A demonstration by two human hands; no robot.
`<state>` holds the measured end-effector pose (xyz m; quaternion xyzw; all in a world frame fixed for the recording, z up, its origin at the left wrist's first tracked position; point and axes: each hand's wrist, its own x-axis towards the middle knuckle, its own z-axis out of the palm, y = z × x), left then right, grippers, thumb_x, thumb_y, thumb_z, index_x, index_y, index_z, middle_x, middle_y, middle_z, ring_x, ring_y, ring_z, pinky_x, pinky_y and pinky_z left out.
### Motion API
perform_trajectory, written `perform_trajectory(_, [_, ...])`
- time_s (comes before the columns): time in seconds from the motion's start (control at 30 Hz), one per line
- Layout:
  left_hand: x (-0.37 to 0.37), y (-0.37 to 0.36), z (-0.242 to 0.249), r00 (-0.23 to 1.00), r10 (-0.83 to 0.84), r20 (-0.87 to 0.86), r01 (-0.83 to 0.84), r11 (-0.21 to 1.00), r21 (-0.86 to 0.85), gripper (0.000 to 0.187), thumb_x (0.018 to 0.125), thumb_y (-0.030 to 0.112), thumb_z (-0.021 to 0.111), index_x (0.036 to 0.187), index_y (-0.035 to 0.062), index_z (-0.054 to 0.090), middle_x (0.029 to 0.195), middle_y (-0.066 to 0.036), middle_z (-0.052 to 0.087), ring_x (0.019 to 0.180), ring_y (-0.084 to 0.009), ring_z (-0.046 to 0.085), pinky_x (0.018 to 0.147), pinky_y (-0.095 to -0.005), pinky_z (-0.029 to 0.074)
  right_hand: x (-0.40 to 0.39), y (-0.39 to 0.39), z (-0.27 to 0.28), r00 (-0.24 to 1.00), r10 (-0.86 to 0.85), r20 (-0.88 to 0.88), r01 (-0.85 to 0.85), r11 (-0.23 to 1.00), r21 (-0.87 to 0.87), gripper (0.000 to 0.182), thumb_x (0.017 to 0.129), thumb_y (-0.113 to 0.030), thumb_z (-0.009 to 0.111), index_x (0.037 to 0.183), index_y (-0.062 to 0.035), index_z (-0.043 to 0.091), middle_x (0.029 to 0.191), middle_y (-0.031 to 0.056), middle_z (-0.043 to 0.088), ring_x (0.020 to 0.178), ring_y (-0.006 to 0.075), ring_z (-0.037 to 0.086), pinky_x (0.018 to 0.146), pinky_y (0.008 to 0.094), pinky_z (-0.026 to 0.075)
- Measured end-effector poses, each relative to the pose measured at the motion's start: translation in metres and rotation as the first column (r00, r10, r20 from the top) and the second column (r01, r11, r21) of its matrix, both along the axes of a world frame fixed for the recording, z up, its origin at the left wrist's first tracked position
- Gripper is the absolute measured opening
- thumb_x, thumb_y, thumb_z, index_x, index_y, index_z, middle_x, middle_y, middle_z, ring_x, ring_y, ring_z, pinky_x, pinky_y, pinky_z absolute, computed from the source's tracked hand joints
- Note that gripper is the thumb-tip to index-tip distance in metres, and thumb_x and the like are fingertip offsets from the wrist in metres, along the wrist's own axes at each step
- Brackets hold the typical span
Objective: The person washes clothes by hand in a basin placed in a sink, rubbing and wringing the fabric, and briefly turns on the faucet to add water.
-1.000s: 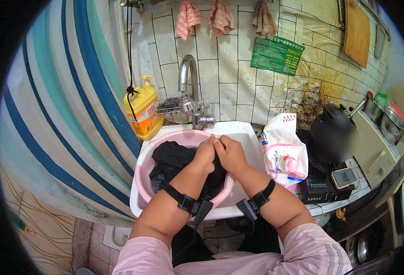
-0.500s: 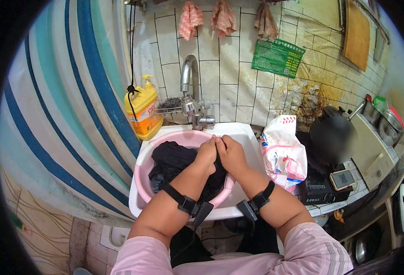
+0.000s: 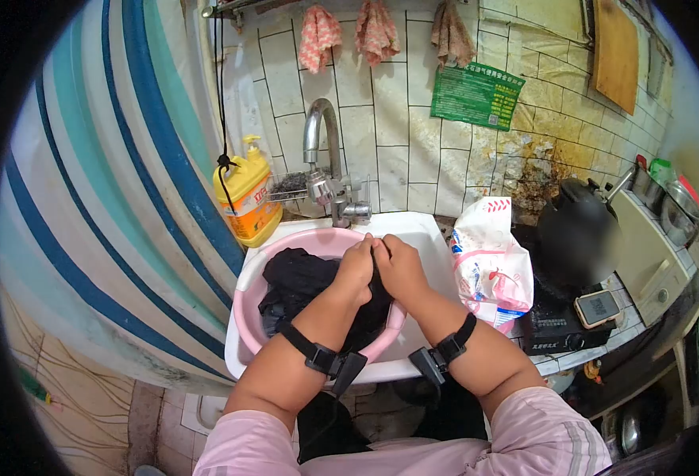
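A pink basin [image 3: 244, 305] sits in the white sink [image 3: 438, 278], with a bunched black cloth [image 3: 294, 274] and some water in it. Over the basin's right part, my left hand [image 3: 399, 266] is closed on a raised part of the black cloth. My right hand [image 3: 357, 268] is closed on the same cloth just beside it, the two hands nearly touching. The cloth hangs from between them down into the basin. My fingertips are partly hidden by the backs of my hands.
Behind the basin stands a metal faucet [image 3: 317, 151], with a yellow soap bottle [image 3: 248, 194] to its left. Right of the sink are a white and pink bag [image 3: 492, 266], a black pan [image 3: 575, 230] on a stove, and a phone-like device [image 3: 596, 309].
The view has shifted slightly. Both hands stay together on the black cloth, with hardly any movement.
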<state>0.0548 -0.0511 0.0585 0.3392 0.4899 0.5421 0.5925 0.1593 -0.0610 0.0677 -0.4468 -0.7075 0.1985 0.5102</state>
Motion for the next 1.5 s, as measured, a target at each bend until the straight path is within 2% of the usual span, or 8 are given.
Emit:
perform_trajectory(0.1, [-0.020, 0.032, -0.043, 0.879, -0.284, 0.382, 0.248, 0.958, 0.141, 0.040, 0.097, 0.036, 0.041, 0.116, 0.0031, 0.054, 0.103, -0.014, 0.061, 0.089, -0.0249, 0.062, 0.073, -0.0377, 0.052, -0.004, -0.017, 0.005, 0.995, 0.089, 0.048, -0.095, 0.982, 0.162, 0.026, 0.088, -0.024, 0.055, 0.081, 0.0003, 0.059, 0.078, 0.0245, 0.060, 0.073, 0.0431, 0.058, 0.064, 0.0468, 0.046])
perform_trajectory(0.23, [0.006, -0.010, 0.008, 1.000, -0.013, 0.025, 0.012, 0.999, 0.050, 0.038, 0.097, 0.036, 0.043, 0.108, 0.0025, 0.057, 0.097, -0.013, 0.062, 0.087, -0.0247, 0.063, 0.072, -0.0385, 0.052, -0.002, -0.002, 0.007, 0.999, 0.036, 0.028, -0.038, 0.996, 0.079, 0.030, 0.090, -0.025, 0.055, 0.077, 0.0019, 0.058, 0.073, 0.0257, 0.058, 0.071, 0.0444, 0.057, 0.061, 0.0454, 0.045])
perform_trajectory(0.63, [-0.008, 0.013, -0.020, 0.978, -0.106, 0.182, 0.093, 0.993, 0.078, 0.044, 0.096, 0.039, 0.044, 0.118, 0.0023, 0.053, 0.109, -0.014, 0.060, 0.102, -0.0237, 0.058, 0.084, -0.0402, 0.047, -0.008, -0.020, 0.004, 0.994, 0.089, 0.062, -0.103, 0.959, 0.263, 0.034, 0.091, -0.029, 0.053, 0.075, 0.0000, 0.059, 0.069, 0.0250, 0.058, 0.067, 0.0455, 0.056, 0.060, 0.0489, 0.044])
perform_trajectory(0.93, [0.001, -0.007, 0.006, 0.986, -0.146, 0.085, 0.146, 0.989, 0.006, 0.049, 0.094, 0.041, 0.046, 0.124, 0.0029, 0.050, 0.117, -0.017, 0.057, 0.106, -0.0283, 0.057, 0.089, -0.0443, 0.044, 0.006, 0.035, -0.022, 0.994, -0.093, -0.052, 0.089, 0.994, -0.067, 0.040, 0.092, -0.032, 0.054, 0.075, 0.0044, 0.056, 0.074, 0.0297, 0.057, 0.072, 0.0465, 0.055, 0.064, 0.0462, 0.044])
perform_trajectory(1.1, [-0.013, 0.003, 0.012, 0.986, 0.166, -0.017, -0.166, 0.986, -0.004, 0.045, 0.091, 0.039, 0.048, 0.122, 0.0055, 0.051, 0.115, -0.014, 0.057, 0.112, -0.0271, 0.051, 0.100, -0.0434, 0.034, 0.009, 0.038, -0.021, 0.986, -0.105, -0.129, 0.105, 0.994, -0.006, 0.038, 0.092, -0.031, 0.055, 0.078, 0.0036, 0.055, 0.072, 0.0277, 0.055, 0.067, 0.0434, 0.053, 0.064, 0.0426, 0.044])
perform_trajectory(1.23, [-0.045, 0.016, 0.014, 0.962, 0.272, 0.017, -0.272, 0.960, 0.060, 0.027, 0.084, 0.032, 0.055, 0.102, 0.0114, 0.054, 0.096, -0.002, 0.052, 0.087, -0.0168, 0.046, 0.083, -0.0431, 0.032, 0.006, 0.026, -0.017, 0.954, 0.224, -0.198, -0.242, 0.968, -0.069, 0.030, 0.084, -0.026, 0.062, 0.082, 0.0035, 0.054, 0.076, 0.0242, 0.058, 0.068, 0.0372, 0.052, 0.065, 0.0381, 0.044])
perform_trajectory(1.33, [-0.049, 0.007, 0.027, 0.963, 0.261, 0.073, -0.267, 0.959, 0.095, 0.026, 0.082, 0.029, 0.057, 0.101, 0.0109, 0.056, 0.093, -0.002, 0.053, 0.084, -0.0175, 0.047, 0.083, -0.0423, 0.032, 0.006, 0.011, -0.018, 0.880, 0.396, 0.261, -0.396, 0.917, -0.054, 0.030, 0.076, -0.029, 0.066, 0.086, -0.0013, 0.060, 0.083, 0.0204, 0.062, 0.078, 0.0372, 0.059, 0.071, 0.0417, 0.046])
perform_trajectory(1.5, [-0.052, 0.012, 0.021, 0.954, 0.300, -0.013, -0.297, 0.950, 0.091, 0.025, 0.080, 0.025, 0.057, 0.099, 0.0096, 0.060, 0.095, -0.003, 0.055, 0.087, -0.0171, 0.049, 0.084, -0.0428, 0.031, -0.010, -0.017, 0.003, 0.244, 0.503, 0.829, -0.337, 0.846, -0.414, 0.029, 0.073, -0.035, 0.067, 0.088, -0.0105, 0.069, 0.085, 0.0161, 0.065, 0.086, 0.0342, 0.062, 0.076, 0.0441, 0.047])
